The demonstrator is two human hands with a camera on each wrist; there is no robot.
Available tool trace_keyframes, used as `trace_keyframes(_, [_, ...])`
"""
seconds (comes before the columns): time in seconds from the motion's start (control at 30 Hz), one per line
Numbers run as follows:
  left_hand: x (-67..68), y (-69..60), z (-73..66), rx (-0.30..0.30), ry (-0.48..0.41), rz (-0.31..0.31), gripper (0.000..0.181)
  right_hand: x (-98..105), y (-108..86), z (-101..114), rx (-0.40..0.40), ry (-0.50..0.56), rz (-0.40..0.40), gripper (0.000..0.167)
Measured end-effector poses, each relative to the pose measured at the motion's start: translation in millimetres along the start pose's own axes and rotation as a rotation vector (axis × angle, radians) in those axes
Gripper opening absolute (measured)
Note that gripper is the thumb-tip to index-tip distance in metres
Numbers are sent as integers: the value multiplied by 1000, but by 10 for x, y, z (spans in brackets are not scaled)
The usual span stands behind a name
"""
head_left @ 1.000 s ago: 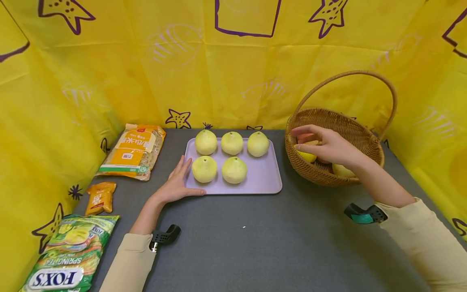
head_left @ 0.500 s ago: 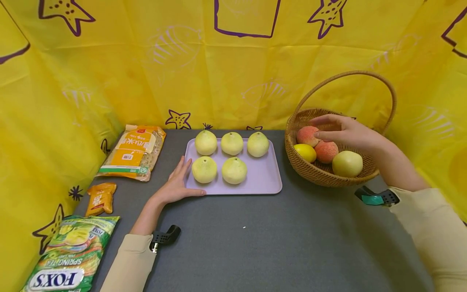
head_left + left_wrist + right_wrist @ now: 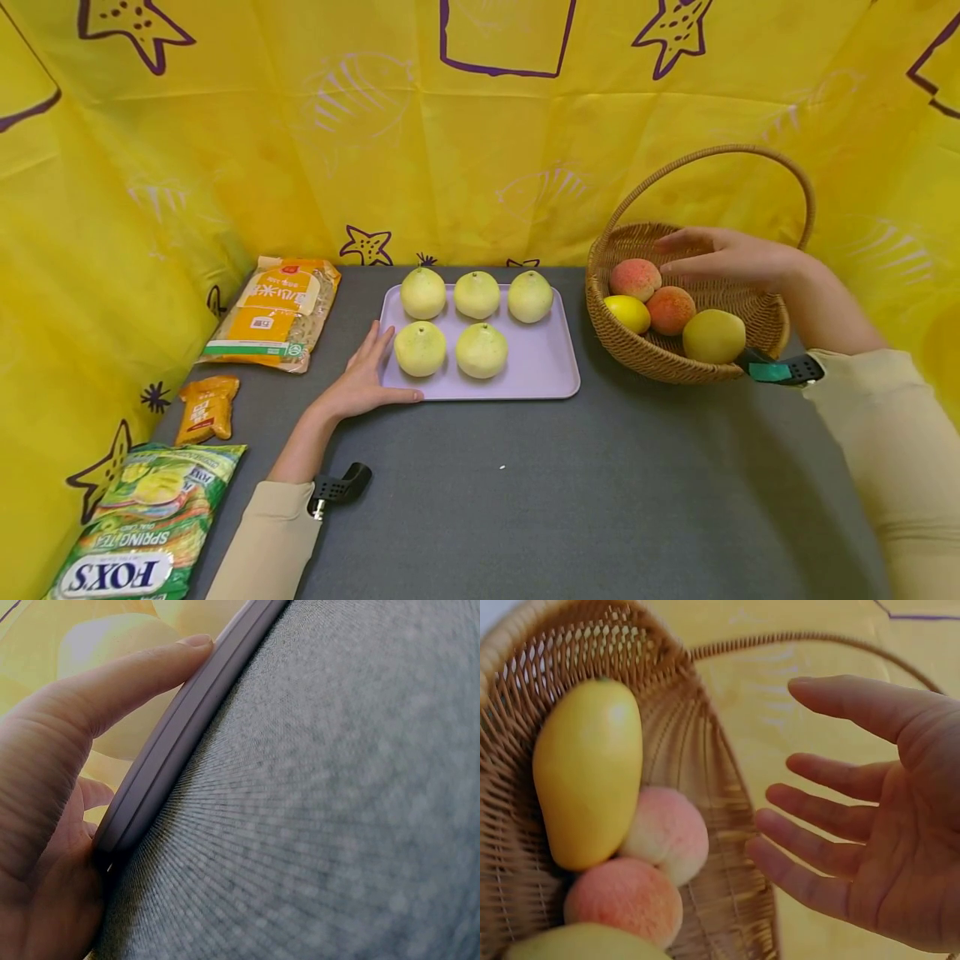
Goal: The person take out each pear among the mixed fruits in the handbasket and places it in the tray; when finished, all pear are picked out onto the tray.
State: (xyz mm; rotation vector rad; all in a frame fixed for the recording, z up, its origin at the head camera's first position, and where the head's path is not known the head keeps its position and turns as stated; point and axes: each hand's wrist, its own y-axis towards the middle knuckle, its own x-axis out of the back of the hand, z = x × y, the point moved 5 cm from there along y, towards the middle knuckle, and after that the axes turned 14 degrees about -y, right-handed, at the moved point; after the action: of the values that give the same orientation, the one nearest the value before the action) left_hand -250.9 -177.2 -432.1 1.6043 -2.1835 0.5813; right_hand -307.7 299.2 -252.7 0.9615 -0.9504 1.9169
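Observation:
My left hand (image 3: 362,382) rests at the near left corner of a lilac tray (image 3: 542,360), fingers spread along its left side. In the left wrist view, its thumb (image 3: 142,679) lies straight against the tray's rim (image 3: 172,735). Several pale yellow-green pomelo-like fruits (image 3: 482,350) stand on the tray in two rows. My right hand (image 3: 738,257) hovers over the wicker basket (image 3: 633,357), fingers apart and holding nothing. Inside the basket lie a yellow mango (image 3: 592,772), two peaches (image 3: 626,900) and a yellow-green round fruit (image 3: 714,337).
Along the left side of the grey table (image 3: 510,517) lie an orange-and-clear snack bag (image 3: 273,308), a small orange packet (image 3: 208,407) and a green candy bag (image 3: 146,517). The basket's tall handle (image 3: 708,152) arches up behind my right hand. Yellow cloth (image 3: 480,167) encloses the back and sides.
My right hand has drawn back rightward over the basket, uncovering the peaches, mango and yellow-green fruit. The left hand and the tray stay where they were.

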Motion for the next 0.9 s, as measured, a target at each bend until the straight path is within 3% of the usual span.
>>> trace_keyframes(0.33, [-2,2,9,4,-2,0,125,17,67,-282,-51,-38,73,61])
trace_keyframes(0.63, [1,-2,-1,0,-3,-3,125,-58,49,-520,-92,-156,127,66])
trace_keyframes(0.9, [-2,2,4,-9,-5,-3,124,-166,70,-673,-95,-162,294,68])
